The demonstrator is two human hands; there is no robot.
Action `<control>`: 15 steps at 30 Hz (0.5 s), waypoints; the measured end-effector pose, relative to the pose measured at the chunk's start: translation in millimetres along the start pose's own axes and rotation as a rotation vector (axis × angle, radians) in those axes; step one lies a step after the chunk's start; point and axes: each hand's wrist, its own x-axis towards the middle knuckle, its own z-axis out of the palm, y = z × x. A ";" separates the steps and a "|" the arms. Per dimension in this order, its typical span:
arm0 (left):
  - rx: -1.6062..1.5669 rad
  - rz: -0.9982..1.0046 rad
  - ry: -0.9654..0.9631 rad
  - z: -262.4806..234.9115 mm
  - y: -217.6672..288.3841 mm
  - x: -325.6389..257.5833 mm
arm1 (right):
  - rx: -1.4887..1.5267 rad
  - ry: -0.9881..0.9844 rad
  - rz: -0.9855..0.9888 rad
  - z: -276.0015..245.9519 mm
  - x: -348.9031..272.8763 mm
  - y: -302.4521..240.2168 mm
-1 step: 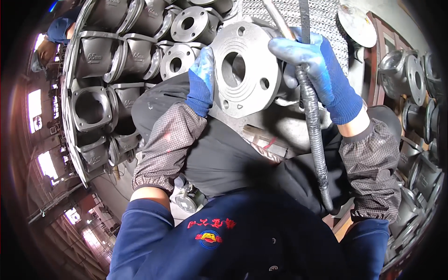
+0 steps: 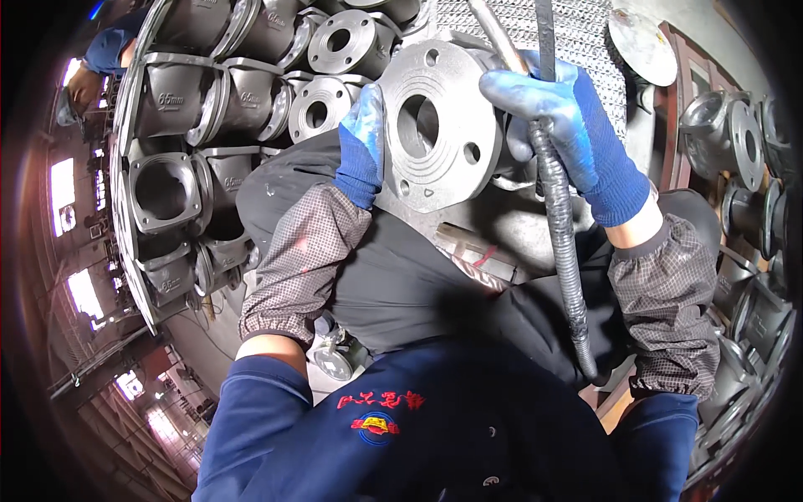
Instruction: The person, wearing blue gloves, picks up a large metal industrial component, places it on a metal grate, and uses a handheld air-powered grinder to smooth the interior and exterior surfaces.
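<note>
A grey metal flanged casting stands in front of me, its round face turned up with a large central bore and several bolt holes. My left hand, in a blue glove, grips the flange's left edge; the thumb lies along the rim and the other fingers are hidden behind. In my gloved right hand is a silver rod-shaped tool, closed in the fingers at the casting's right side. A ribbed dark hose runs down from that hand toward my lap. The hand hides where rod and hose meet.
Rows of grey flanged castings fill a rack at the left. More castings stand at the right. Behind lies a textured metal surface with a round pale disc beside it. Another person's hand shows at far left.
</note>
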 end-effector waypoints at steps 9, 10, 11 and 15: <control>0.141 0.214 -0.069 1.2 -0.9 -3.0 | 0.029 0.060 0.089 13.2 -14.7 -16.5; 0.131 0.196 -0.040 7.0 2.7 -8.6 | 0.090 0.083 0.161 16.0 -14.8 -19.3; 0.132 0.191 -0.038 5.5 0.2 -9.2 | 0.151 0.106 0.233 17.4 -14.6 -21.1; 0.402 0.272 -0.022 -7.8 -12.8 -15.5 | 0.061 0.046 0.214 25.0 -19.4 -22.9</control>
